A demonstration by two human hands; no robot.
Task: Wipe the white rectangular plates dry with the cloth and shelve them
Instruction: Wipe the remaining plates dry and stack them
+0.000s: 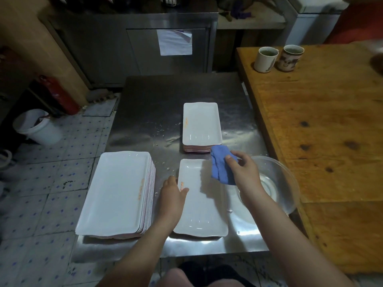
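The worktop [149,104] lies bare at far left. A tall plate stack [116,193] blocks near left, a glass bowl [287,183] near right.

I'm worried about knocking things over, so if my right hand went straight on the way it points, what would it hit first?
Likely the far stack of plates: the right hand, gripping the blue cloth, points at its near right corner, though height is unclear.

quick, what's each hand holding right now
Left hand: grips the left rim of the near plate, thumb on top.
Right hand: pinches the blue cloth over that plate's far right corner.
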